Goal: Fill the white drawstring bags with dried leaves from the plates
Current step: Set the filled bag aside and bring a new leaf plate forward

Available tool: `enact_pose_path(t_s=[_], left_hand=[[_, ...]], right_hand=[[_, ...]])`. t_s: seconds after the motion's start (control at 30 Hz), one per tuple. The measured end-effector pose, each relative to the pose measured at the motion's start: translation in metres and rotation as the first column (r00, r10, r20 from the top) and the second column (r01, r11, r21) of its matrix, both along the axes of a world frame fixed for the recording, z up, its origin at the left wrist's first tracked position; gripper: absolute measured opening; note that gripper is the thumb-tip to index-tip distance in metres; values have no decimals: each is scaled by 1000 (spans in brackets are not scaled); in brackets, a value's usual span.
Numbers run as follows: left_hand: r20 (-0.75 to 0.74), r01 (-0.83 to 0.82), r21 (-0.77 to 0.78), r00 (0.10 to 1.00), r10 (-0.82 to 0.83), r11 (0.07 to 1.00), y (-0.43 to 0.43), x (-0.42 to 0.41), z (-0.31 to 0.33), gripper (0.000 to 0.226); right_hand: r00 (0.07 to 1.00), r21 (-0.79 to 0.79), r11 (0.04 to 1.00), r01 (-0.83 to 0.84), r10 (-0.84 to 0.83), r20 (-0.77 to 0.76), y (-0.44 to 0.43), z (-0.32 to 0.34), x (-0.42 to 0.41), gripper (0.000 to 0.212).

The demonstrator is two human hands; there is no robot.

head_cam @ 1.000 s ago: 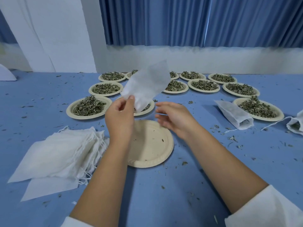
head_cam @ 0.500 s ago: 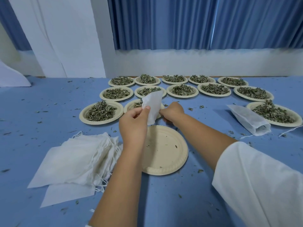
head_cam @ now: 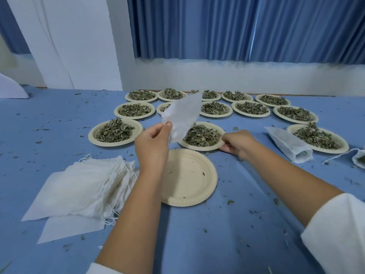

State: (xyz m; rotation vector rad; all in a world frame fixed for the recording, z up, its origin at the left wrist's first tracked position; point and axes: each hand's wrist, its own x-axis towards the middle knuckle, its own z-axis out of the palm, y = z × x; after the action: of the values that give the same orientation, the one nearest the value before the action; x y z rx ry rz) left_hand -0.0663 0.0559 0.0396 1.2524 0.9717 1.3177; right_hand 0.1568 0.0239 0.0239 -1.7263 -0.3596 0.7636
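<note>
My left hand (head_cam: 152, 143) pinches the lower corner of an empty white drawstring bag (head_cam: 182, 115) and holds it up over the plates. My right hand (head_cam: 237, 142) grips the near right rim of a paper plate (head_cam: 201, 148) heaped with dried leaves (head_cam: 201, 135), which sits on the table. An empty paper plate (head_cam: 189, 178) lies just in front of it, between my forearms. A stack of flat empty bags (head_cam: 79, 188) lies at my left.
Several more leaf-filled plates (head_cam: 250, 108) stand in rows toward the back of the blue table (head_cam: 227, 234). A filled bag (head_cam: 288, 144) lies at the right, another at the right edge (head_cam: 360, 159). Leaf crumbs are scattered about. Wall and curtain behind.
My right hand has let go of the bag and moved to the rim of the nearest full plate. My left hand has lifted the bag higher.
</note>
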Motion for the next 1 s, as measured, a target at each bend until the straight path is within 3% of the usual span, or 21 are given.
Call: enact_pose_path(t_s=[0.17, 0.3, 0.43, 0.53, 0.7, 1.0], left_hand=[[-35, 21, -4, 999, -21, 1000, -3, 6, -5, 30], [-34, 9, 15, 999, -9, 1000, -7, 8, -6, 28], [-59, -6, 21, 998, 8, 1000, -9, 10, -8, 34], [-100, -2, 24, 995, 5, 1000, -10, 14, -12, 31], [-119, -8, 41, 993, 13, 999, -11, 17, -17, 30], [-96, -75, 122, 992, 87, 990, -14, 21, -15, 29]], right_hand=[[998, -42, 999, 23, -20, 67, -52, -3, 15, 4], [977, -52, 999, 16, -4, 215, -79, -8, 17, 13], [901, -116, 991, 60, -4, 433, -98, -6, 29, 9], [827, -203, 979, 30, 90, 555, -109, 3, 40, 12], [752, -353, 932, -75, 286, 594, -115, 8, 40, 23], [666, -421, 842, -338, 530, 525, -113, 12, 14, 20]])
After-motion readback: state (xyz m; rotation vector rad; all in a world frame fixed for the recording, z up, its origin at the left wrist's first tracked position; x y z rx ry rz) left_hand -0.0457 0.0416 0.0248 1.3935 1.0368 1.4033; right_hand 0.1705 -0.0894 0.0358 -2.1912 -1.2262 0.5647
